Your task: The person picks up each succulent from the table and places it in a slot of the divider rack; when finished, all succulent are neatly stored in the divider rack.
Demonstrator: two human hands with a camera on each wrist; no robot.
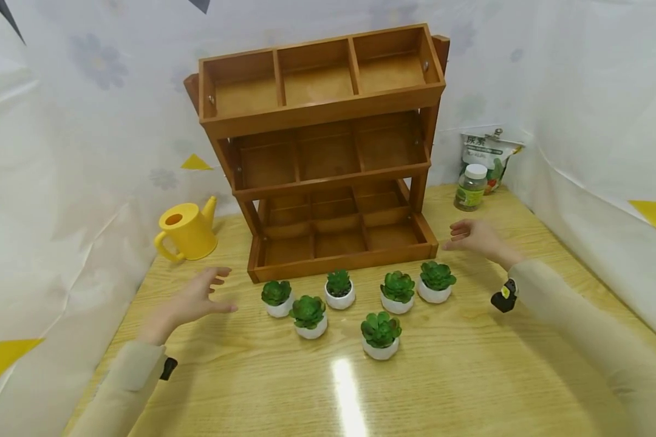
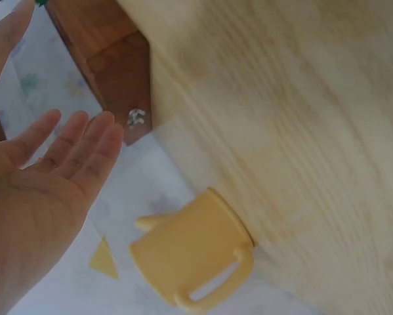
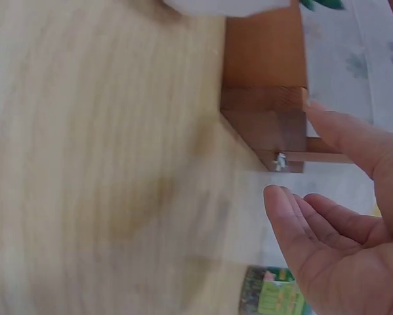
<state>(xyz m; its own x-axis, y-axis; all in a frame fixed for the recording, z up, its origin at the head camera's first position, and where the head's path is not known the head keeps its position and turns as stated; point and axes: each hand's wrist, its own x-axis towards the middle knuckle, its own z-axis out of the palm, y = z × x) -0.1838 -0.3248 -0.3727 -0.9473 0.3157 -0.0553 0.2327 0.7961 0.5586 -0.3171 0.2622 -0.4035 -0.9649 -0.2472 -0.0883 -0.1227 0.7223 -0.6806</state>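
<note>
My left hand (image 1: 199,297) is over the table's left side, fingers spread and holding nothing, in front of a yellow watering can (image 1: 188,233). Off the right end of a brown wooden three-tier shelf (image 1: 322,112) is my right hand (image 1: 478,238), its fingers relaxed with nothing between them. Several small succulents in white pots stand between the hands, in front of the shelf. Nearest the left hand is one leftmost succulent (image 1: 277,295); nearest the right is another succulent (image 1: 436,281). A front succulent (image 1: 380,334) stands closest to me.
A jar with a white lid (image 1: 471,188) and a clipped bag (image 1: 489,155) stand at the back right. The shelf's divided compartments hold nothing visible. White sheeting (image 1: 596,115) surrounds the wooden table (image 1: 284,388).
</note>
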